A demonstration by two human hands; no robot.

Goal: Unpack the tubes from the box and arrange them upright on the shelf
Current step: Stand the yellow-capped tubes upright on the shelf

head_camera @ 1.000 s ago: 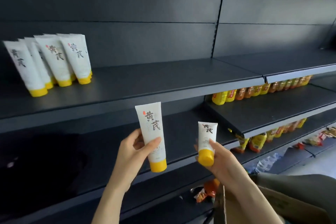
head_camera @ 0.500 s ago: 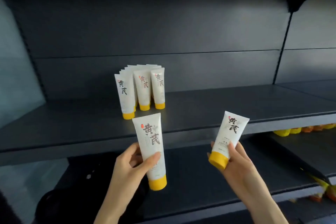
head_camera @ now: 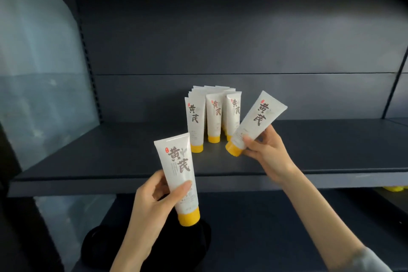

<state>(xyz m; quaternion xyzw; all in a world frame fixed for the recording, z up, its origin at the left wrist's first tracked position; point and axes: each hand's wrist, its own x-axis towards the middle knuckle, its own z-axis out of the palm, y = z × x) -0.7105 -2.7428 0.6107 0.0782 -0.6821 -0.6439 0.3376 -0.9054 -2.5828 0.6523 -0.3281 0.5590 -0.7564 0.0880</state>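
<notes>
Several white tubes with yellow caps (head_camera: 213,117) stand upright, caps down, in a tight cluster on the dark shelf (head_camera: 110,157). My left hand (head_camera: 152,201) grips another such tube (head_camera: 176,174) upright in front of the shelf's front edge. My right hand (head_camera: 265,148) holds a second tube (head_camera: 256,121) tilted to the right, its yellow cap low over the shelf just right of the cluster. The box is out of view.
A translucent panel (head_camera: 39,73) closes the shelf's left end. The shelf board runs on bare to the right of the cluster. A lower shelf (head_camera: 265,227) lies beneath, with a dark round object (head_camera: 145,247) on it behind my left forearm.
The view has swung left and closer to the cluster. My right hand has carried its tube up and forward over the shelf beside the cluster. My left hand keeps its tube upright.
</notes>
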